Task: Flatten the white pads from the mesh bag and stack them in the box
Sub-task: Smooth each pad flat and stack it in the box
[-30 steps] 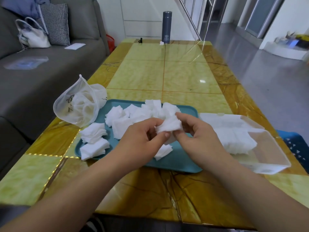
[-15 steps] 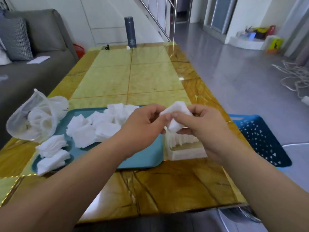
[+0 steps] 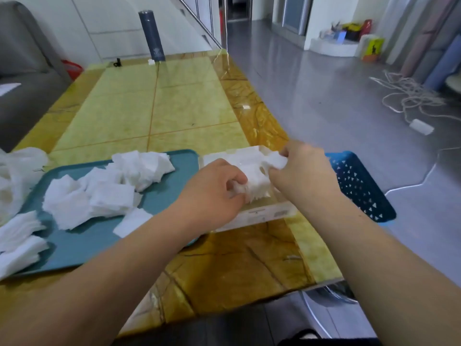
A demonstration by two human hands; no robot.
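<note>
Pinching its ends, left hand (image 3: pixel 214 193) and right hand (image 3: pixel 303 176) hold white pad (image 3: pixel 273 162) over box (image 3: pixel 262 217).

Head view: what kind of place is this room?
Most likely a home living room: a grey sofa beside the long glossy table, a stair railing behind it, and loose cables lying about.

White pads (image 3: pixel 109 198), teal tray (image 3: pixel 172 196), yellow marbled table (image 3: pixel 189 108), blue basket w/ triangles (image 3: pixel 359 186).
</note>
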